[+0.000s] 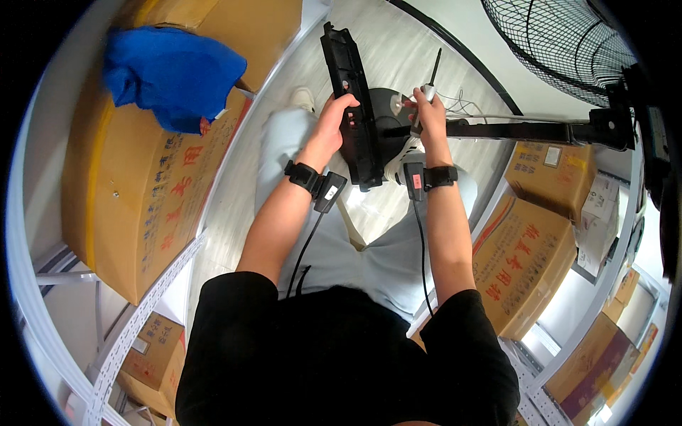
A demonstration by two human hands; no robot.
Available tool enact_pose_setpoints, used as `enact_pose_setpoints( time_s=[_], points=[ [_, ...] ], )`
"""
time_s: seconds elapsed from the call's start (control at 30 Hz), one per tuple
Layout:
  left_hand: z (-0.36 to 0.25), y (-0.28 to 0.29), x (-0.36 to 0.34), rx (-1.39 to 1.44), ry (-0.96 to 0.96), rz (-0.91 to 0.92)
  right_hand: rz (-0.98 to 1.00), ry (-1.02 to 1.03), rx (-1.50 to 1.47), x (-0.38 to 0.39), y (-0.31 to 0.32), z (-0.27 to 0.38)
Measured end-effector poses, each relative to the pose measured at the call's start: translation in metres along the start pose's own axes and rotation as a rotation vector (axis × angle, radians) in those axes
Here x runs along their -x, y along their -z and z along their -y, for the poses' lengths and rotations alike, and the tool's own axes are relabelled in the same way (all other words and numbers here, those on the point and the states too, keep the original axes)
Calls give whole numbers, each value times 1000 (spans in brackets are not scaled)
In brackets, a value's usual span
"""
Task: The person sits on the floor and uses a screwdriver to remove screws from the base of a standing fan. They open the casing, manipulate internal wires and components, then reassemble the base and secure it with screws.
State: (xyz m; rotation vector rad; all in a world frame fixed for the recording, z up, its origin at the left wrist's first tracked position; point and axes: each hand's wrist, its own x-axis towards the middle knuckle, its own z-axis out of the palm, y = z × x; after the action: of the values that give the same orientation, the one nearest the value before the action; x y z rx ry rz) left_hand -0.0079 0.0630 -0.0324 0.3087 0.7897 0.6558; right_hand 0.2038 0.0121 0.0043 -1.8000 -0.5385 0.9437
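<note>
My left hand (pixel 329 126) is closed around the side of a long, narrow black plastic part (pixel 364 145), which has ribs and slots along it. It is held nearly upright in the picture, above the floor between my legs. To the right of it, my right hand (pixel 430 122) grips a screwdriver (pixel 428 92) with a grey handle; its dark shaft points away from me. The two are apart. My fingers partly cover the handle. Each wrist wears a black strap with a small cabled box.
A standing fan (pixel 550 42) is at the far right; its black pole (pixel 511 131) runs toward a round base beyond my hands. Thin white cables (pixel 465 106) lie nearby. Shelves with cardboard boxes (pixel 170 177) flank me, a blue cloth (pixel 170 74) draped on the left ones.
</note>
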Motion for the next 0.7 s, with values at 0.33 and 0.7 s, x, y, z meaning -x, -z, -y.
enact_pose_setpoints(
  time_s=[0.33, 0.7],
  points=[
    [2, -12, 9, -68, -131, -99, 525, -87, -745, 66, 28, 60],
    [17, -28, 18, -46, 89, 87, 759, -124, -906, 108, 45, 74]
  ],
)
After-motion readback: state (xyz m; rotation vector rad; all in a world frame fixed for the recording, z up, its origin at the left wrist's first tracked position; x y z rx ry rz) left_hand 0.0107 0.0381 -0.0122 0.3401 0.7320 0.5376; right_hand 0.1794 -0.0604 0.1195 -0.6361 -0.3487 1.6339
